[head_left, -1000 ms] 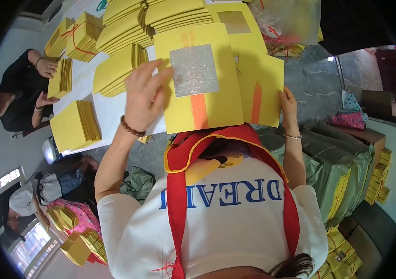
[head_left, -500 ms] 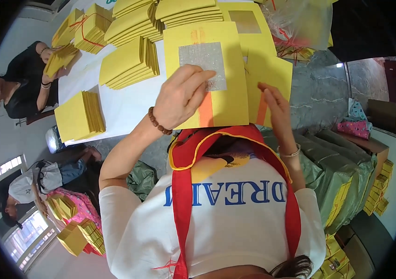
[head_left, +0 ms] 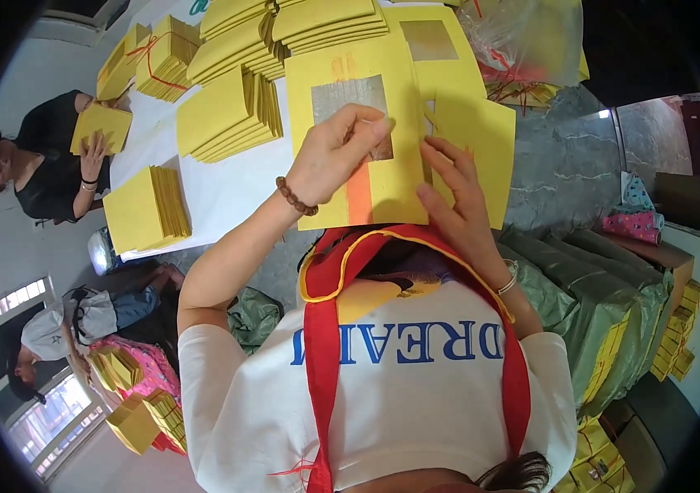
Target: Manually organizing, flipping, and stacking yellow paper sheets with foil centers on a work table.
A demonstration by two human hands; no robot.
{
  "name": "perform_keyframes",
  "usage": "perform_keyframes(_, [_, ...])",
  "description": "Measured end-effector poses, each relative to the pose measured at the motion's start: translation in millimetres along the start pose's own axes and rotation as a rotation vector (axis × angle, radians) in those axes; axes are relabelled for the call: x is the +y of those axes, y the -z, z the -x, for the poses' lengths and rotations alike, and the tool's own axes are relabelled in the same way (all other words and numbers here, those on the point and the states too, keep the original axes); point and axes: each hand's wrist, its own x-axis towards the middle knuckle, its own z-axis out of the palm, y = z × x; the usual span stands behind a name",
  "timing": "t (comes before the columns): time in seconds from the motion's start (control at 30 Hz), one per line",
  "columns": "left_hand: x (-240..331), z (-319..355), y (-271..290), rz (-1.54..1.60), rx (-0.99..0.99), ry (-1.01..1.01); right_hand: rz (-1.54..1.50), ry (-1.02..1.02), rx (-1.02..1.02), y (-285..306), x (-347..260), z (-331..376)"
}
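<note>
- While the person's left hand [head_left: 335, 156] is resting over the shiny square silver foil patch [head_left: 342, 94], its fingers are bunching; I cannot tell whether they are pinching it.
- The right hand [head_left: 458, 197] is lying at the sheet's right edge, thumb and fingers apart.
- Uneven dragging could be creasing the foil; a knocked edge could be skewing the sheet.
- The rectangular yellow paper sheet [head_left: 406, 177] is lying at the near edge of the white-covered table [head_left: 210, 185], with a vertical orange stripe [head_left: 359, 195] running below the foil, whose lower right is looking brownish.
</note>
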Motion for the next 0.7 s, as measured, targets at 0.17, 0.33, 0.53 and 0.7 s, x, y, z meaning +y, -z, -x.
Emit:
perform_keyframes(0.17, [9, -1, -3, 0.188, 0.015, 0.053, 0.071, 0.144, -0.078, -8, -24, -12])
perform_keyframes(0.33, [-10, -1, 6, 0.3, 0.095, 0.044, 0.096, 0.224, -0.146, -14, -25, -15])
perform_keyframes(0.53, [-18, 4, 14, 0.397, 0.112, 0.046, -0.194, 0.117, -0.122, -13, -15, -13])
perform_keyframes(0.7, [-23, 5, 22, 0.403, 0.139, 0.071, -0.96, -0.392, -0.029, -12, 1, -17])
